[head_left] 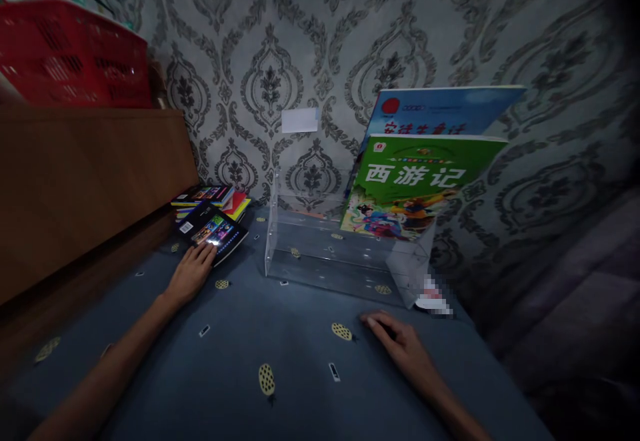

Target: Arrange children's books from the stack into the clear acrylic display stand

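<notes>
My left hand (191,273) reaches forward and its fingertips rest on the near edge of a black book (213,229), which lies tilted on a small stack of colourful books (210,201) at the left. My right hand (395,341) lies flat, palm down, on the blue patterned cloth (280,361) and holds nothing. Ahead stands a clear acrylic book rack (320,254). In its right side lean a green children's book (415,184) and, behind it, a blue one (440,111).
A brown wooden cabinet side (85,181) walls off the left, with a red plastic basket (70,54) on top. Grey patterned wallpaper (280,47) rises behind the rack, with a white label (300,121) stuck to it. Dark fabric drops away at the right.
</notes>
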The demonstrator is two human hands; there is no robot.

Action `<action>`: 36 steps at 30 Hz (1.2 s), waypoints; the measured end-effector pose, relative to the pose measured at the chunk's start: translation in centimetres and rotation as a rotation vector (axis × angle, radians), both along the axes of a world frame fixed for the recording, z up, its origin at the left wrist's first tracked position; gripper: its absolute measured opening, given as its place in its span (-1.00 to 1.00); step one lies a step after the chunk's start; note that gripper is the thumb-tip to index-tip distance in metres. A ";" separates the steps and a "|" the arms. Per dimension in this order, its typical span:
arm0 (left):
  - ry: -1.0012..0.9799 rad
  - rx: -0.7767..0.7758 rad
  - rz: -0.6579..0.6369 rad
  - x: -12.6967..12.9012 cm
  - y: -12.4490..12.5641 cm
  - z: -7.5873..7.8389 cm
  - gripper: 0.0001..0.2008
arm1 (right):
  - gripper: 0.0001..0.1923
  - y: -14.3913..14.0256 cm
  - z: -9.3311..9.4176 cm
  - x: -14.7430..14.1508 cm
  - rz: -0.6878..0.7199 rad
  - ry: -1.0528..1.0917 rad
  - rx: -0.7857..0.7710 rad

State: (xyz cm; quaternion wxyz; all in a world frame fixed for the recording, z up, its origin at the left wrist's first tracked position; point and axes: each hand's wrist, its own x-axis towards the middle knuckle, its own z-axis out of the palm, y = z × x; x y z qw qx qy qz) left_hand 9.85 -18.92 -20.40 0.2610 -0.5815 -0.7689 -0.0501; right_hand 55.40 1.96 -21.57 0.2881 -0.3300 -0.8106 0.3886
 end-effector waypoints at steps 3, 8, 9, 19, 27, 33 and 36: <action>-0.012 -0.023 -0.026 0.4 -1.0 -0.5 -0.51 | -0.35 -0.1 0.0 0.1 -0.015 -0.007 -0.008; -0.048 -0.095 -0.068 1.5 -2.9 -1.3 -0.52 | -0.35 -0.3 0.0 0.1 -0.007 -0.030 -0.003; -0.069 -0.111 -0.080 1.8 -3.4 -1.5 -0.52 | -0.36 -0.3 0.1 0.1 -0.004 -0.030 0.002; -0.239 -0.242 -0.238 4.6 -6.4 -0.1 -0.55 | -0.41 -0.2 -0.1 0.1 0.010 -0.028 0.012; -0.395 -0.118 0.071 0.3 -2.8 1.9 -0.41 | -0.53 -0.5 -0.1 0.0 0.004 -0.019 0.011; -0.515 -0.144 0.260 -2.4 -1.2 -0.1 -0.35 | -0.59 -0.8 0.1 0.0 0.017 -0.006 0.008; -0.513 -0.151 0.254 -2.0 -1.9 -0.7 -0.34 | -0.62 -0.8 0.1 0.1 0.033 -0.002 0.020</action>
